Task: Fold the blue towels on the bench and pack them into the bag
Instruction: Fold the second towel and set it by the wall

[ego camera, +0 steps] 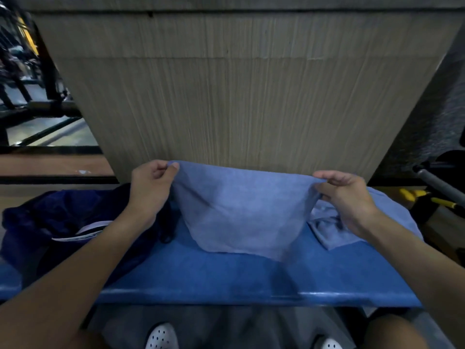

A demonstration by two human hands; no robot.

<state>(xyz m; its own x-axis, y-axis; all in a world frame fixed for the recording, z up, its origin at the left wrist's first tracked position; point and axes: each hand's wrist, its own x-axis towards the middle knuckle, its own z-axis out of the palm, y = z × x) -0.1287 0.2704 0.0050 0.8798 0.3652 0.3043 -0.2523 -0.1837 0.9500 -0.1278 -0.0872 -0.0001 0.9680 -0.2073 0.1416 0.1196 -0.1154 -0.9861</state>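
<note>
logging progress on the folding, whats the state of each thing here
light blue towel: held up by two top corners, lower edge on bench
left hand: pinching left corner
right hand: pinching right corner
second light blue towel: crumpled, unfolded
dark navy fabric bag: slumped on the blue padded bench

Dim indoor light, soft focus, bowed edges

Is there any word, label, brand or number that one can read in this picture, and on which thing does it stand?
No text can be read.
White strip on the dark blue bag: it bears small dark marks, too blurred to read.
Held towel, bench, wood panel: no writing shows.
</note>
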